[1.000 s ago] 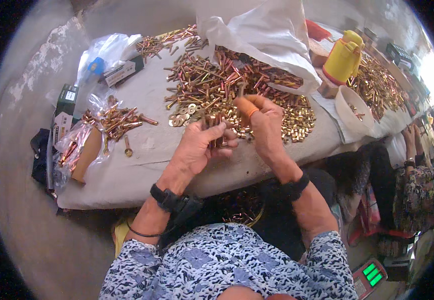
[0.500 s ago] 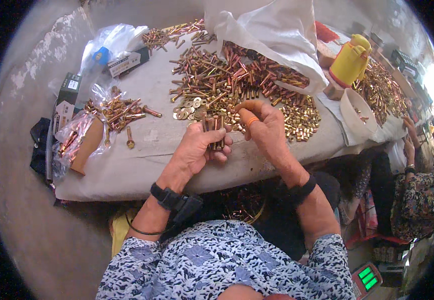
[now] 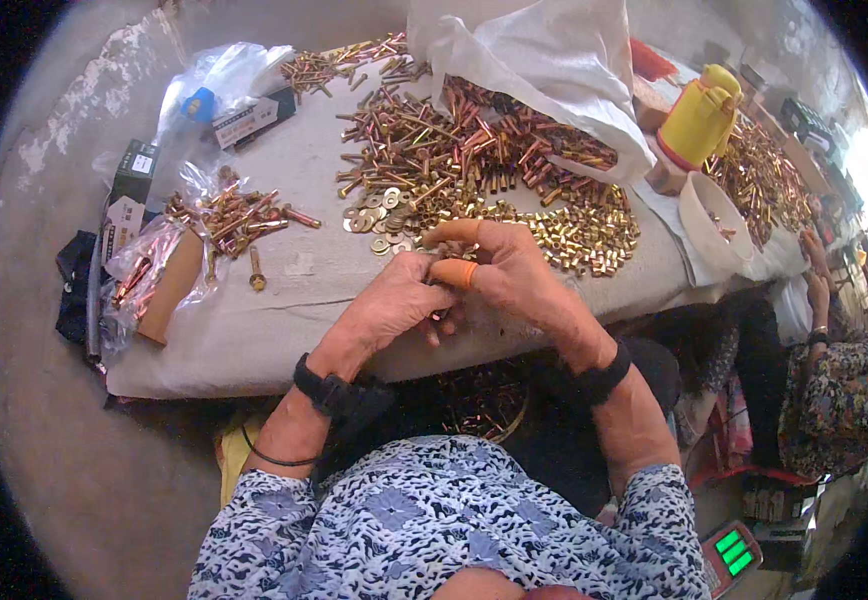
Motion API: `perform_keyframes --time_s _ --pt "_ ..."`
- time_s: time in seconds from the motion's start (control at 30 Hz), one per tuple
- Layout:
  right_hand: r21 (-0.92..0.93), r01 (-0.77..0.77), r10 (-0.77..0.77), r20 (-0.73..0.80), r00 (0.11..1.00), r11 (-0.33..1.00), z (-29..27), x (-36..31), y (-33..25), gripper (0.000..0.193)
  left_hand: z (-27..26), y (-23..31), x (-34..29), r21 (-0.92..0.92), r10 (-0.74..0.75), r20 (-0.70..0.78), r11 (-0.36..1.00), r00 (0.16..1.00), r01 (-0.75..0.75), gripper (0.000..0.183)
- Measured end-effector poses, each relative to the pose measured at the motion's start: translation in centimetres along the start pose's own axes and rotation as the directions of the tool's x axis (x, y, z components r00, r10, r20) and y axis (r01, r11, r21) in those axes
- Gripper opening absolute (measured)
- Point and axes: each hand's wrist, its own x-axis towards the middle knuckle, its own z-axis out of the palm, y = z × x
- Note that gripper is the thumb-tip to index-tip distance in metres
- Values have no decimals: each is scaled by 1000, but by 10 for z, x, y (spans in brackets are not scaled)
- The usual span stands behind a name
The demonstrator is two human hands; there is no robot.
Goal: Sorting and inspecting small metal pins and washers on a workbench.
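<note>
My left hand (image 3: 391, 308) is closed around a small bundle of bolts, most of it now covered by fingers. My right hand (image 3: 511, 268), an orange finger cot (image 3: 454, 273) on one digit, is pinched over the top of that bundle; whatever sits between its fingertips is hidden. Just beyond the hands lie flat washers (image 3: 379, 215) and a spread of short brass-coloured nuts or sleeves (image 3: 594, 240). Farther back is a large heap of long bolts (image 3: 404, 140), partly under a white sack (image 3: 554, 60).
Bolts in clear plastic (image 3: 144, 275), a brown cardboard piece (image 3: 171, 290) and small boxes (image 3: 254, 118) lie left. A yellow jug (image 3: 699, 120), a white tub (image 3: 709, 225) and another bolt heap (image 3: 759, 180) stand right, near another person's hands (image 3: 817, 265). A lit scale display (image 3: 734, 552) is lower right.
My right hand has moved left and down from beside the nuts onto the bolts in my left hand. My left hand has turned, so the bolts show less.
</note>
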Motion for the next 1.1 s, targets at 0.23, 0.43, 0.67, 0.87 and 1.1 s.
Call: perform_keyframes --time_s 0.23,0.43,0.67,0.87,1.1 --pt "147 -187 195 -40 980 971 -3 -2 -23 24 -2 7 -2 -54 6 17 999 1000 -6 19" --pt "137 -154 157 -10 988 979 -1 -2 -15 21 -12 6 1 -5 -27 70 1000 997 28 24" --pt "285 -113 158 -140 978 952 6 -3 -9 19 -21 0 3 -123 -6 0 992 1000 6 28" --pt "411 -134 237 -211 948 902 6 2 10 19 -24 -2 2 -431 26 2 902 1000 -23 38" --pt "470 -103 237 -236 943 877 10 6 19 20 -31 -16 -4 -566 96 3 820 995 -77 32"
